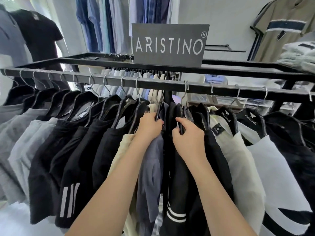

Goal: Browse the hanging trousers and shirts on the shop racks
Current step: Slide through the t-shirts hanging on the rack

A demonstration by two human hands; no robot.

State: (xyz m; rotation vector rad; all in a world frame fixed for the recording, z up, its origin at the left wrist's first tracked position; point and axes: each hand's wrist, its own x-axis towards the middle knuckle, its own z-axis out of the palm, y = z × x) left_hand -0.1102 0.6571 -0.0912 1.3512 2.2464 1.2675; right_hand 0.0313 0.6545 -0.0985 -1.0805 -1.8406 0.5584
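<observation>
Under the Aristino sign (169, 45), mid-rail on the black rack (221, 90), my left hand (150, 127) grips a dark hanger (159, 108) over a navy shirt (150, 176); my right hand (188, 138) pinches a black shirt's hanger (181, 128).

My left hand (150, 126) grips a black hanger (158, 108) carrying a navy shirt (151, 169); my right hand (187, 135) curls its fingers (181, 121) round the next hanger's black shirt (180, 176). Both hang mid-rail (102, 79), below a grey ARISTINO sign (169, 45).
</observation>
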